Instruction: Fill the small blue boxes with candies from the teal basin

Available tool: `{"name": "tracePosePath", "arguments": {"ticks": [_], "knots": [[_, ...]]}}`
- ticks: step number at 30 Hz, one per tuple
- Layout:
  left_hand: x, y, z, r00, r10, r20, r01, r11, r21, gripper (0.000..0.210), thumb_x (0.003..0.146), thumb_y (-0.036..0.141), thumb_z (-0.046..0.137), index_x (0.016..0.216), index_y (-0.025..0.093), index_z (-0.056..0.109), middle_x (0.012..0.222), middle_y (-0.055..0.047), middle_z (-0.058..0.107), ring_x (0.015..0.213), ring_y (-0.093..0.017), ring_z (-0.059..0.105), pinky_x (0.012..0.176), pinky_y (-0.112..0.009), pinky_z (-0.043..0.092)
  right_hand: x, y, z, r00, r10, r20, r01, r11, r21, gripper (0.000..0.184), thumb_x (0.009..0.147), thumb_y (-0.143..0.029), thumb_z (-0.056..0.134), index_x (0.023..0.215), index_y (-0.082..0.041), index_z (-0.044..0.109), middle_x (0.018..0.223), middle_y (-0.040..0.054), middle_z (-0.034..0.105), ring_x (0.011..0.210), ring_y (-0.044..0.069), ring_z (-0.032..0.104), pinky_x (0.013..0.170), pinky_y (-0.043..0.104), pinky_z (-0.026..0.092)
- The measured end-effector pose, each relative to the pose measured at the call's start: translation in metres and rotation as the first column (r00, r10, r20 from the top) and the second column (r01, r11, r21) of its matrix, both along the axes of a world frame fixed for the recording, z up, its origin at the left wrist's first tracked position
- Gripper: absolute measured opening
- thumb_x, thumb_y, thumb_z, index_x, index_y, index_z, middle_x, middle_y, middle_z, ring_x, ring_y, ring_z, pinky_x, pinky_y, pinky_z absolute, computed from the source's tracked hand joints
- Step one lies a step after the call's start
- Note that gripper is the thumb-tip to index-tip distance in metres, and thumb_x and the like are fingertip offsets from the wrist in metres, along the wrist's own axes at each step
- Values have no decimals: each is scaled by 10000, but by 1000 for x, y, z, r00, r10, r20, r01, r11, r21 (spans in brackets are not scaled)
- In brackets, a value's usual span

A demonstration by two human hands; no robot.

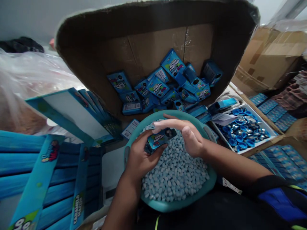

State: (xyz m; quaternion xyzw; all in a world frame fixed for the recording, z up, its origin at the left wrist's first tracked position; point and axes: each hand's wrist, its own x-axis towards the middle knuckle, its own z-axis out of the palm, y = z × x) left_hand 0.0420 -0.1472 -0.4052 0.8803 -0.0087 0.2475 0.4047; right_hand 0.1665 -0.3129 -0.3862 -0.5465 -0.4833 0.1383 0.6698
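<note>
My left hand is wrapped round a small blue candy box printed "Caramelo Macizo". It holds the box over a teal tub. Light-blue and white candies are heaped in the tub below both hands. My right hand is held flat with fingers stretched out, the fingertips reaching over the far side of the box. Whether those fingertips touch the box I cannot tell. The top of the box is partly hidden behind them.
Behind the tub, a large cardboard carton lies with its mouth facing me, several blue candy boxes piled inside. Blue display cartons stand at left. On the right, a white tray holds blue-and-silver caps.
</note>
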Motion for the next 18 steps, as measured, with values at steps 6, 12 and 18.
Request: {"name": "tracePosePath", "arguments": {"ticks": [6,12,18], "knots": [[-5,2,-6,996,32,-79,-43,989,-138,430,880,361,786,1274,219,691,1168,-84,768,1033,-258,758,945,-423,647,1,-4,3,980,123,158,-97,981,-166,757,1060,-745,172,1646,-321,395,1553,67,603,1530,299,449,1331,570,-3],[-3,-3,-5,976,210,-63,-219,941,-259,452,838,400,828,1227,196,721,1170,-100,781,1028,-270,772,896,-404,662,6,-4,0,974,-198,110,226,881,-417,607,1099,-574,297,1561,-232,491,1546,127,583,1431,304,542,1212,522,416],[3,0,-7,900,435,5,-379,791,-479,524,778,461,873,1223,245,701,1185,-79,781,1044,-276,772,903,-397,662,-20,4,-10,894,356,272,107,420,-901,719,979,-644,602,1420,-76,620,1459,278,570,1385,479,499,1132,646,440]]}}
